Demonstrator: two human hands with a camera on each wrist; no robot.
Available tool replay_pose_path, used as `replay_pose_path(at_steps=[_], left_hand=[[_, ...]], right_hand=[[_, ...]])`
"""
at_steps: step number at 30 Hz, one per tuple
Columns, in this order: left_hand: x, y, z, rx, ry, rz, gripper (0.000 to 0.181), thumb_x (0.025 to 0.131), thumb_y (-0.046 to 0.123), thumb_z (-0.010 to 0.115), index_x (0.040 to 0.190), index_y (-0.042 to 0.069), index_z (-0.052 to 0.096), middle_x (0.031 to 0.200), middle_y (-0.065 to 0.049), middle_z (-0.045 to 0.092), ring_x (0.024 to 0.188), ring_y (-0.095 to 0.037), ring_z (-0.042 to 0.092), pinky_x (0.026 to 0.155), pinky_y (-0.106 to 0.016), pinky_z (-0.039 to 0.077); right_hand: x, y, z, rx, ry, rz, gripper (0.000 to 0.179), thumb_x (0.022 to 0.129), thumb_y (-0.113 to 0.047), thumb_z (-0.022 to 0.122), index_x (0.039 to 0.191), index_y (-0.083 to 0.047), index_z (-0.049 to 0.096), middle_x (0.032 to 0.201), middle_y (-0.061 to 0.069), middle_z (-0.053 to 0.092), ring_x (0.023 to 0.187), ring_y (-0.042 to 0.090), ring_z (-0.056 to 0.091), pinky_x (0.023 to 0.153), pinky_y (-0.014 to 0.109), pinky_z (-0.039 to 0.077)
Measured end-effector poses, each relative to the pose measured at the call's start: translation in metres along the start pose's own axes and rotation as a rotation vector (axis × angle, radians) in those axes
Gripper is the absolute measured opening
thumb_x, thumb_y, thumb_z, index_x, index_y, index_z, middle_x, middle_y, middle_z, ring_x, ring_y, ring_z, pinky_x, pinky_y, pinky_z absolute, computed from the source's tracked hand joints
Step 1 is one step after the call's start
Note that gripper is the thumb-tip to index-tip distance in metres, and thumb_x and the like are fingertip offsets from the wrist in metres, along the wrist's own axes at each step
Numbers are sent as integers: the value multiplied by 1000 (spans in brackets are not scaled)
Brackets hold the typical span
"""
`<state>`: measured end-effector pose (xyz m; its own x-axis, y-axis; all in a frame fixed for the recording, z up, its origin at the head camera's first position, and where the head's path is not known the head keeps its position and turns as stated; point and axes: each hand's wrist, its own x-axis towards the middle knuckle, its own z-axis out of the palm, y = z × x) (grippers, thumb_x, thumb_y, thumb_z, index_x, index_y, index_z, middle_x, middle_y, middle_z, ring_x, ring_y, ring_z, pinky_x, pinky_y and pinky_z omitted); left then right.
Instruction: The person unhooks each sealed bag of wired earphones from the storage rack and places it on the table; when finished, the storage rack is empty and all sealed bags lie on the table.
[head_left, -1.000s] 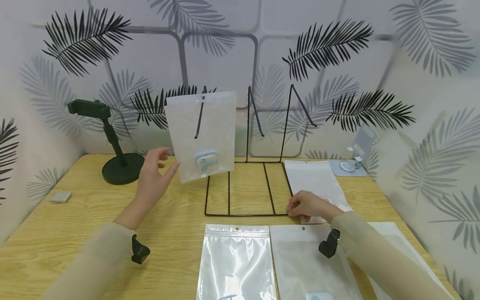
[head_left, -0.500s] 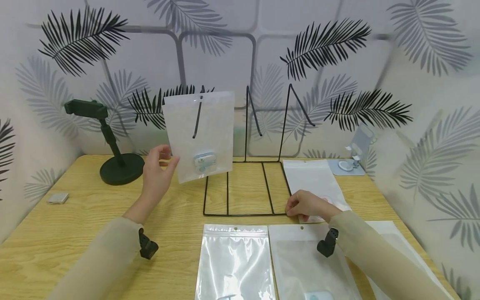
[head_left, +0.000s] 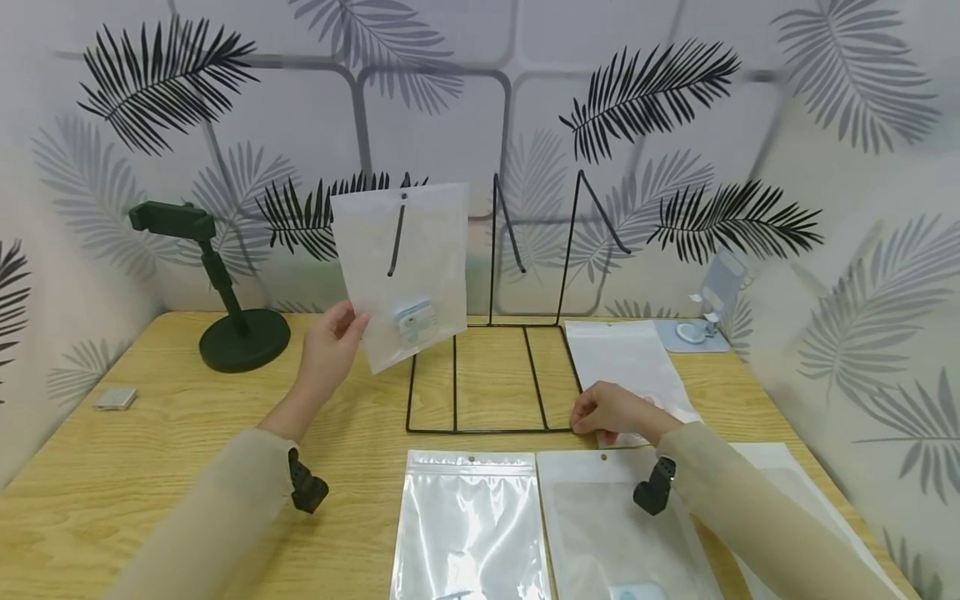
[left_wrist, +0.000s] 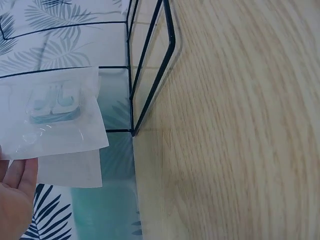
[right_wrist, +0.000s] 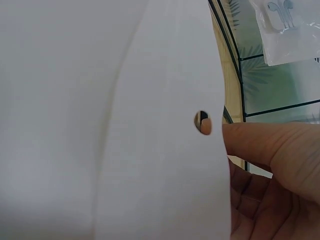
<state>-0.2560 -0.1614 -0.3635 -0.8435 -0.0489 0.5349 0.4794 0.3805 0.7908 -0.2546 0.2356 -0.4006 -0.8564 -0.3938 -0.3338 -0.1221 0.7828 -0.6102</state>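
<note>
A white zip bag point(head_left: 405, 267) hangs by its top hole on the left hook of a black wire display rack point(head_left: 480, 432). A small case with wired earphones point(left_wrist: 56, 105) shows through the bag's lower part. My left hand point(head_left: 332, 346) pinches the bag's left edge, and the bag is turned slightly. At the rack's front right corner, my right hand point(head_left: 618, 412) grips the wire, above a flat white bag point(head_left: 626, 350) on the table. In the right wrist view, a white bag edge with a round hole covers much of the picture, beside my right hand point(right_wrist: 275, 165).
More zip bags, one glossy bag point(head_left: 471, 517) and a white bag point(head_left: 622, 525), lie in front of the rack. A dark green phone stand point(head_left: 243, 340) stands at left. A small pale square point(head_left: 116, 398) and a light blue folding stand point(head_left: 705, 321) are on the table point(head_left: 187, 425).
My left hand has moved right and closed on the hanging bag's left edge; the bag has turned a little. My right hand stays at the rack's corner.
</note>
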Motion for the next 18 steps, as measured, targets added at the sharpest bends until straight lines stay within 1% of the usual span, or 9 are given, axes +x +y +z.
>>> replay_pose_path(at_steps=[3,7,8,14,15,18], left_hand=[[2,-1,1,-67,-23,-55,29,94,9,53,120,-3,57,111,-19,61,97,-26,60,71,-16,49],[4,-3,1,-105,-19,-99,31,95,9,51,123,-4,55,114,-20,60,99,-28,59,74,-20,51],[3,1,0,-115,-19,-113,31,95,8,50,124,-5,54,114,-21,59,99,-29,59,75,-21,52],[4,0,-1,-146,3,-141,32,96,9,49,124,-6,54,113,-22,59,90,-12,60,74,-19,51],[5,-4,-1,-151,7,-142,32,96,10,50,124,-6,55,113,-21,59,88,-8,59,73,-18,51],[5,-3,-2,-172,13,-167,32,96,10,50,122,-7,55,113,-23,58,86,-6,58,73,-18,51]], right_hand=[[0,-1,1,-1,1,4,8,85,-7,66,78,-9,68,55,-1,52,42,9,43,41,22,43],[0,-1,2,3,3,13,8,85,-7,66,78,-9,68,55,-1,52,42,9,43,41,21,43],[0,-2,2,3,3,17,8,85,-7,66,78,-9,68,55,-1,52,42,9,43,41,21,43],[-2,-3,0,-2,7,6,8,85,-7,66,78,-8,68,54,0,53,42,8,43,40,22,44],[-2,-3,0,-3,8,3,8,85,-7,66,78,-8,68,54,0,53,42,8,43,40,22,44],[-2,-3,0,-8,9,6,7,85,-7,66,79,-8,68,55,0,53,42,8,43,40,22,44]])
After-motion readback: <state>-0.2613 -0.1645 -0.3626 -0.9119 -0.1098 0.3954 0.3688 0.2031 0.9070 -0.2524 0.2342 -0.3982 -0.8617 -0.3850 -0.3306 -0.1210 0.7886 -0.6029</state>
